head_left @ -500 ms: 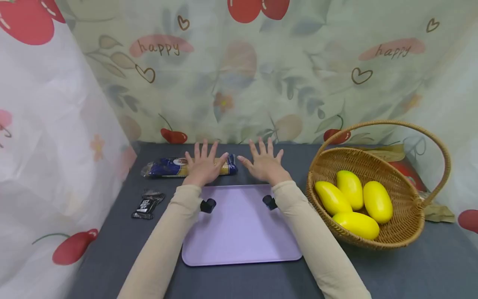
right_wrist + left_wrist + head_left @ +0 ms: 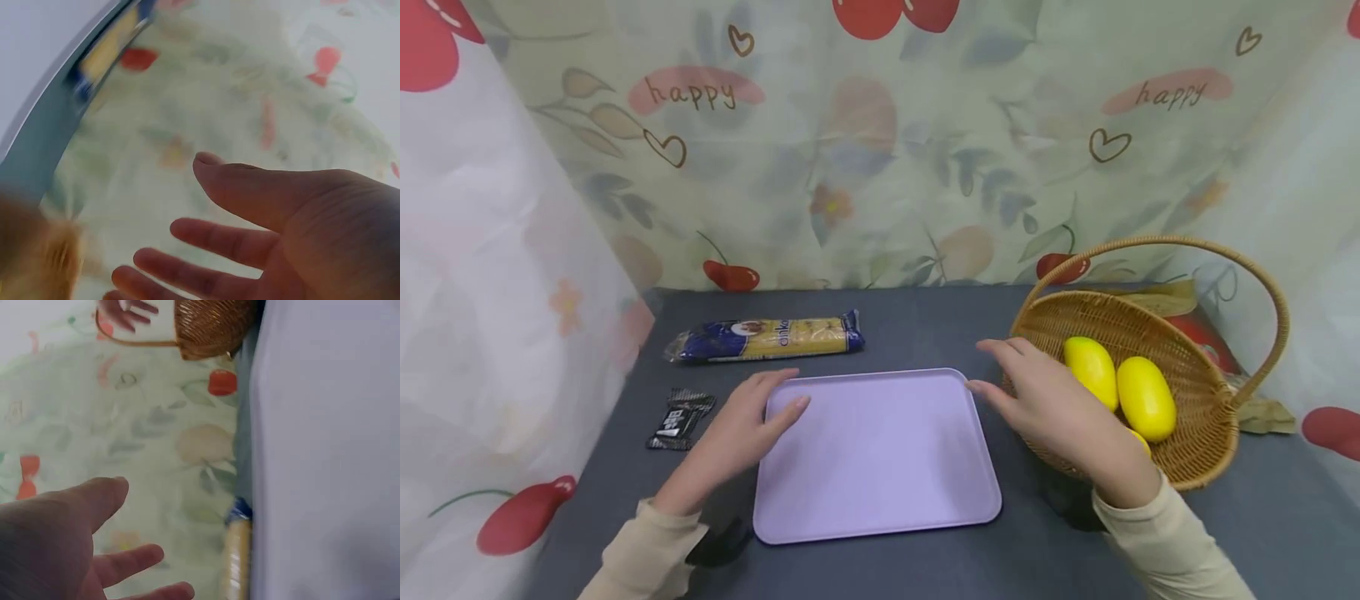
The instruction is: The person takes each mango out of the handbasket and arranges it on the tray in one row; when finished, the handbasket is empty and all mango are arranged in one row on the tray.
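**Both hands empty, the right one crowding the basket**

My left hand (image 2: pixel 741 433) hangs over the left edge of the pale lilac, rounded rectangular tray (image 2: pixel 876 454), thumb apart from loosely extended fingers, nothing in its hold. My right hand (image 2: pixel 1056 404) is just off the tray's right edge, equally relaxed and empty, the thumb well clear of the fingers.

To the right of the tray sits the brown woven wicker basket (image 2: pixel 1195 446) with its tall arched handle, holding smooth, yellow, mango-shaped fruits (image 2: pixel 1146 398). My right hand overlaps its near-tray side in the head view; I can't tell whether I touch the rim. If I swung that wrist low, I judge it could catch the rim and tip the basket. The fruits look slick, so a light pinch might let one roll out.

Beyond the tray lies the long blue-and-yellow plastic pasta pack (image 2: pixel 767 337); its glossy film could slide under a loose grasp. Left of the tray, just beside my left hand, is the small black wrapped packet (image 2: pixel 679 421). A careless sweep of my knuckles could push it away, and a bump from either hand could skew the tray.
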